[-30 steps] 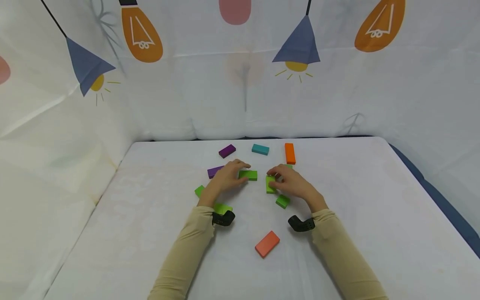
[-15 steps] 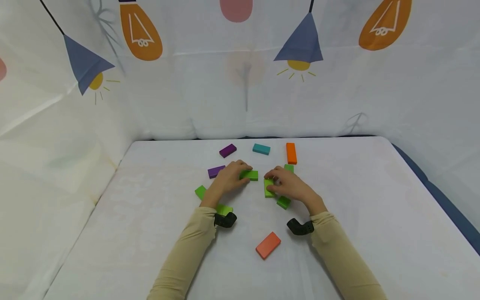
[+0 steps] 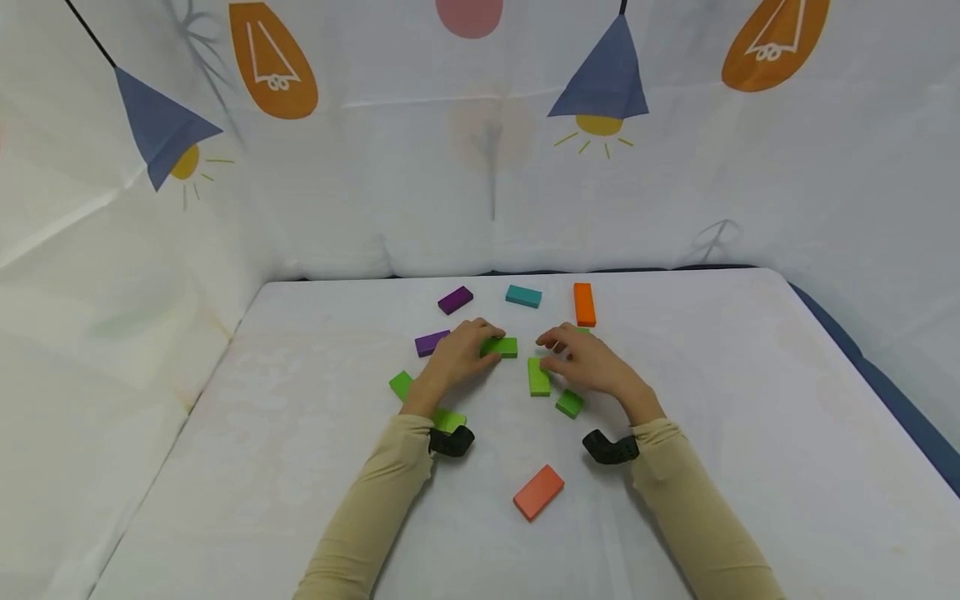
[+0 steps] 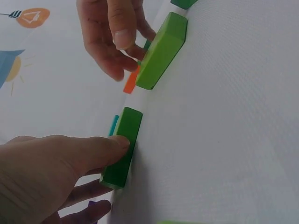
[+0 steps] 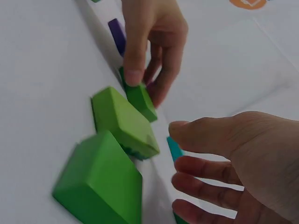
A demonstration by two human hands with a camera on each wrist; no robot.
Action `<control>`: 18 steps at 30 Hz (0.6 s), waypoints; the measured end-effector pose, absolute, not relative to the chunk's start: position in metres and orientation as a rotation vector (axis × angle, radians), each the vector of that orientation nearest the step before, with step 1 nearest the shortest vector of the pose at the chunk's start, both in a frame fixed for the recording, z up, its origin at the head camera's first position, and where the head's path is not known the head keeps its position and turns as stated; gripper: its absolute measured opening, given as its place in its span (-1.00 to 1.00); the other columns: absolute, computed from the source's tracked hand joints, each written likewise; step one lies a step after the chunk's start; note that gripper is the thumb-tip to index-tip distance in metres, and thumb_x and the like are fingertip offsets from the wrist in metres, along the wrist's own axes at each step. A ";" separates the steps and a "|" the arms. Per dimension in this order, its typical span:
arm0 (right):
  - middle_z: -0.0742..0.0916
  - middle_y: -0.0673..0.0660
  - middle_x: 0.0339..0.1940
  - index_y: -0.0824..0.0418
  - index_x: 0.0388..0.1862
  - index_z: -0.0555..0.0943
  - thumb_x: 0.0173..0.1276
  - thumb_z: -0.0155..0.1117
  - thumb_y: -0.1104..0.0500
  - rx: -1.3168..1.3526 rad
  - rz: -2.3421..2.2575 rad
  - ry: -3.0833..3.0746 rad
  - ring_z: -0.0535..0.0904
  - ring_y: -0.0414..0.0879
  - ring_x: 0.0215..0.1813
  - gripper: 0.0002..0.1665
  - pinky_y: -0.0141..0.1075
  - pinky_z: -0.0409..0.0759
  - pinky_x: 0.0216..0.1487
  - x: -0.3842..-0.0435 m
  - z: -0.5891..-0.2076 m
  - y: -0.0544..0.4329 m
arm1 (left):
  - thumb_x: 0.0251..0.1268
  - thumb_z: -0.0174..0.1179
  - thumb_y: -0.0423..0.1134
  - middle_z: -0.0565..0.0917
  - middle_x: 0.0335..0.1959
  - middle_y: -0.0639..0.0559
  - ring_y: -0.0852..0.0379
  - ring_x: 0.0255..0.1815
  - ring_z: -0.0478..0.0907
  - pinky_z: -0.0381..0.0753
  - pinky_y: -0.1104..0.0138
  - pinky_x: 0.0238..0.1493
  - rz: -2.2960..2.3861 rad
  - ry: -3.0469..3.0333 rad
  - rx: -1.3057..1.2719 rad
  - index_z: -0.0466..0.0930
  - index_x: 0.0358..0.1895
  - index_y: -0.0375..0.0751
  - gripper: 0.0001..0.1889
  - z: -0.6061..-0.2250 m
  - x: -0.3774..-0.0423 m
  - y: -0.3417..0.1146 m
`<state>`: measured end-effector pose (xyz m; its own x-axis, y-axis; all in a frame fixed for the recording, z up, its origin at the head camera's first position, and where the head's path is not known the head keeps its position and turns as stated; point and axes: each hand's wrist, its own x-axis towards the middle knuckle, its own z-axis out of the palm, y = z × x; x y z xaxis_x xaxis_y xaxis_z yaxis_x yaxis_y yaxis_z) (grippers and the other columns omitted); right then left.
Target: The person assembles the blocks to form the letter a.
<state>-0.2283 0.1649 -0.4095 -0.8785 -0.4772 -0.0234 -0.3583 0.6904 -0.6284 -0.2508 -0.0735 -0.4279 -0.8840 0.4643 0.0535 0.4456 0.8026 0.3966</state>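
My left hand [image 3: 459,358] pinches a green block [image 3: 507,347] lying on the table; in the left wrist view its thumb presses the block's near face and fingers lie behind. Just right of it, a lighter green block [image 3: 538,380] points toward me. Over that block's right side hovers my right hand [image 3: 591,362], fingers loosely bent and apart; the right wrist view shows nothing between thumb and fingers. Below the right hand sits another green block [image 3: 570,404]. One more green block, partly hidden, is behind it. Two green blocks [image 3: 450,421] lie around my left wrist.
Two purple blocks [image 3: 455,300] lie to the left, one partly behind the left hand. A teal block [image 3: 523,296] and an orange block [image 3: 584,305] are near the white table's far edge. Between my forearms lies a coral block [image 3: 538,492]. A printed white curtain [image 3: 405,183] hangs behind.
My right hand first shifted the lighter green block slightly toward me, then let go and moved a little to the right. My left hand stays on its green block.
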 end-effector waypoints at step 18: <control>0.58 0.25 0.01 0.32 0.13 0.50 0.35 0.21 0.17 -0.547 -1.070 2.857 0.47 0.12 0.08 -0.58 -0.01 0.49 0.09 -0.245 -0.412 0.206 | 0.24 0.25 -0.14 0.58 0.08 0.04 0.07 0.12 0.49 0.54 0.17 0.09 0.632 2.955 0.747 0.52 0.18 -0.02 -0.58 -0.429 -0.250 -0.073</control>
